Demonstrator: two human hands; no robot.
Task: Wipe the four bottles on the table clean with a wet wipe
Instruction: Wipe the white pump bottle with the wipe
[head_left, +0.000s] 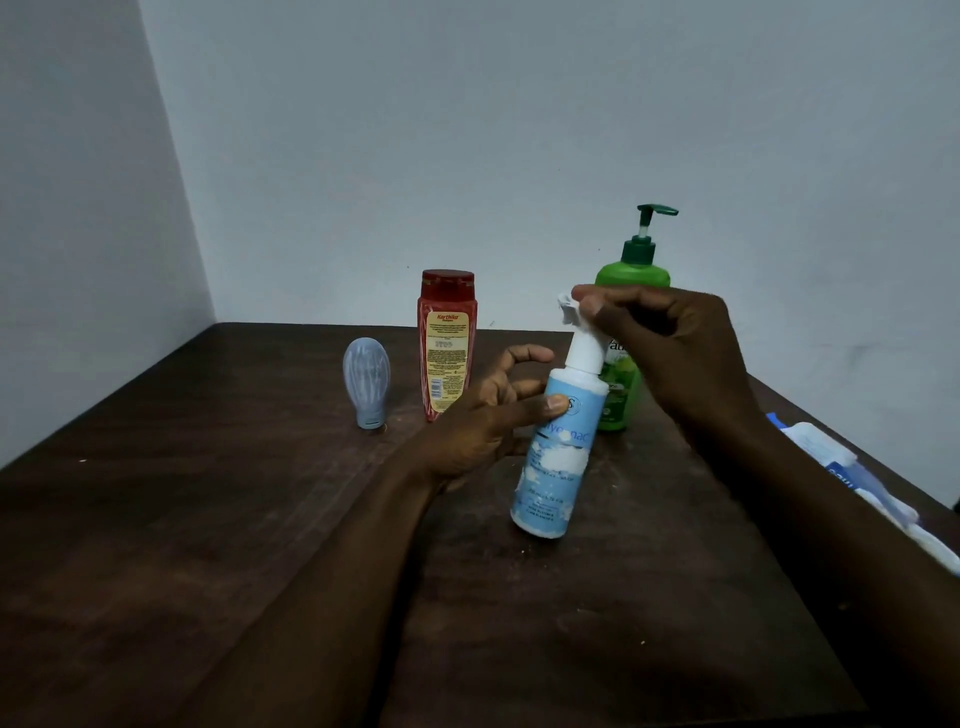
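Table (208, 519): hard top under everything.
Green bottle (631, 275): just behind the blue; a slip could topple it.
Blue bottle (550, 467): tilted, mid-table.
Right hand (670, 343): pinches wipe (569, 306) on its cap.
Left hand (478, 415): loose thumb-and-finger hold on its body; may slide.

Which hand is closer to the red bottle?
Left. The left hand sits just beside the red bottle, holding the blue bottle; the right hand, pinching the wipe, is farther right, before the green bottle.

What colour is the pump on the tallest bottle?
Dark green pump, lighter green bottle below; clearest in the head view.
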